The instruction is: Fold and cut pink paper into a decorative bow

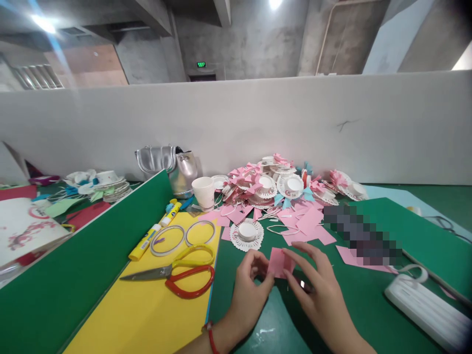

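hands, two of them, meet low at the centre over the green tabletop (368,300): the left hand (248,290), a red cord at its wrist, and the right hand (320,290) both pinch one small pink paper square (280,262) between their fingertips, holding it just above the surface. just beyond it lies one white fringed paper-cup disc (247,234), apart from the hands. further back a heap of finished pink-and-white paper-cup flowers (280,184) and loose pink paper sheets (306,223) runs along the white partition wall (258,118); their count cannot be told. one upright white paper cup (204,192) stands beside one silver bag (173,167). on the one yellow sheet (147,314) at the left lie one pair of red-and-yellow-handled scissors (177,273), two clear tape rings (183,237) and one yellow glue stick (144,243). one white power strip (427,309) sits near the right edge. bare green room lies between the hands and the power strip.
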Motion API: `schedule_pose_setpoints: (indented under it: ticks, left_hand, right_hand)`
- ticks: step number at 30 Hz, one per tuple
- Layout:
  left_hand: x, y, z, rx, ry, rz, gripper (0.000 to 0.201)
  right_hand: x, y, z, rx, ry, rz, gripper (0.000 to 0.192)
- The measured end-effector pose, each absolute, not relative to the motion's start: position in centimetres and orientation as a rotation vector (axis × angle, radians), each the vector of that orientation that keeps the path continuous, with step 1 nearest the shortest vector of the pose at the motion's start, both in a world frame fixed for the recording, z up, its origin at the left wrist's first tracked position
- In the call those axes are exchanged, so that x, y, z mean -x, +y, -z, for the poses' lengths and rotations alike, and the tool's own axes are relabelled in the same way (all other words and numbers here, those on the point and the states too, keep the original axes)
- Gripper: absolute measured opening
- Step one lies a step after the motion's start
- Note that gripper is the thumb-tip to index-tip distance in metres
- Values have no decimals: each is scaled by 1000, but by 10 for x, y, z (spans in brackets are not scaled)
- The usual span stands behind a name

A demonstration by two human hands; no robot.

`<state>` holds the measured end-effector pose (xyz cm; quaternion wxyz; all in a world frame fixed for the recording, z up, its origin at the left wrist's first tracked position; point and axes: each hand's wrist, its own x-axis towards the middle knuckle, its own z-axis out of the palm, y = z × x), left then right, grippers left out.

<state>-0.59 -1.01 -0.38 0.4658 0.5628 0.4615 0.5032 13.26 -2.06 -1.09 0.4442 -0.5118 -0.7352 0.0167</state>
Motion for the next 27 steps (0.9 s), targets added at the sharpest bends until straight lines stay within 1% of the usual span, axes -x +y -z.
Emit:
schedule_pose_setpoints:
  ticks: [3, 5, 6, 10, 13, 14, 17, 18, 19, 21, 23, 27]
  left_hand:
    - [7, -8, 1, -1250, 1078, -1221, 10]
    - [8, -7, 0, -1183, 1031, -1217, 11]
    - [9, -7, -1, -1165, 1013, -1224, 11]
    - [9, -10, -4, -1207, 968, -1236, 8]
    - [8, -14, -7, -1294, 961, -1236, 4]
    - [8, -15, -7, -1308, 959, -1232, 6]
    - [9, -17, -7, -1296, 908, -1186, 34]
    - [9, -17, -6, -1285, 881, -1164, 41]
    - [9, -17, -5, -1274, 856, -1143, 42]
    - [10, -15, -4, -1248, 820, -1113, 38]
    - [11, -13, -4, -1210, 800, -1094, 34]
    - [13, -9, -4, -1126, 802, -1095, 33]
  right_hand:
    - [-136, -22, 8, 1233, -1870, 54, 21]
    - [-139, -22, 4, 1249, -1898, 43, 13]
    - [-141, -22, 2, 1257, -1911, 24, 12]
    - [-142, -19, -4, 1232, -1960, -130, 13]
    - [-138, -18, -4, 1258, -1904, -361, 8]
    - [-137, -18, -3, 1280, -1839, -458, 7]
    - [-132, -19, -2, 1302, -1585, -743, 8]
    - [-131, -19, -1, 1287, -1518, -815, 8]
    - [-130, -20, -1, 1269, -1464, -868, 9]
    - [-129, -20, -1, 1246, -1376, -913, 9]
    - [-128, -21, -2, 1237, -1325, -910, 10]
    - [-128, -23, -6, 1188, -1370, -911, 10]
